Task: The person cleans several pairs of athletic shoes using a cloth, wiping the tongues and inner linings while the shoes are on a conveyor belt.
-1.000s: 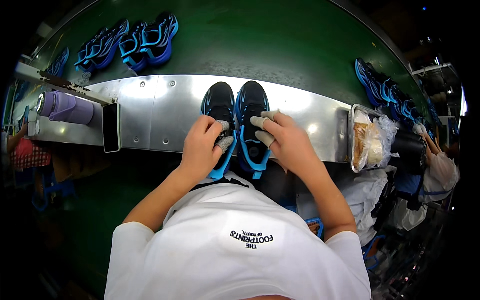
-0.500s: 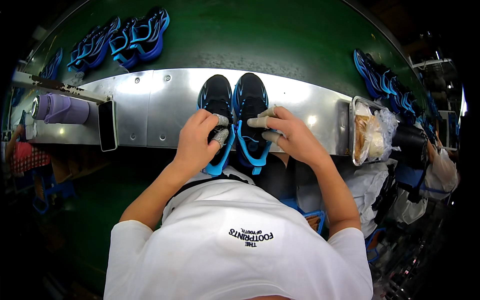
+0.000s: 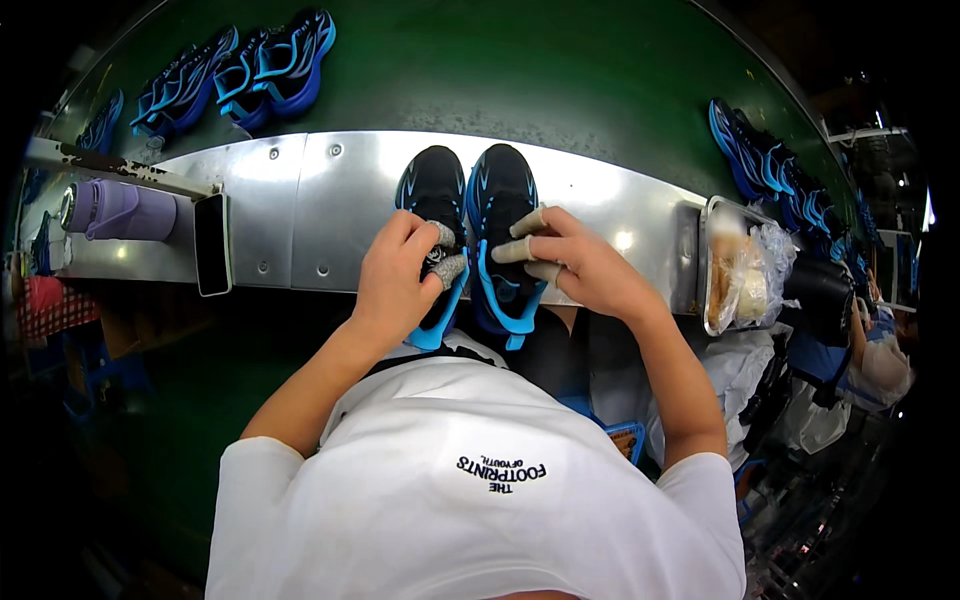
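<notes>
Two black sneakers with bright blue trim stand side by side in front of me, toes pointing away: the left sneaker (image 3: 433, 175) and the right sneaker (image 3: 502, 175). My left hand (image 3: 398, 275) is closed at the left sneaker's lacing, thumb and forefinger curled in on either side of it. Grey fabric covers those fingertips, and the exact spot they grip is partly hidden. Over the right sneaker's opening, my right hand (image 3: 590, 262) rests with pale-covered fingers stretched apart. Its fingertips touch the tongue and collar area.
The sneakers sit on a metal ledge (image 3: 330, 220) beside a green surface (image 3: 520, 70). A purple bottle (image 3: 135, 210) and a phone (image 3: 212, 245) are at left. More sneakers (image 3: 290, 65) stand far left and others (image 3: 755, 165) far right. A metal tray (image 3: 712, 290) holds plastic-wrapped items at right.
My left fingers have shifted slightly at the lacing, where a pale detail now shows between them. The right fingers have moved only a little. Both sneakers stay in place.
</notes>
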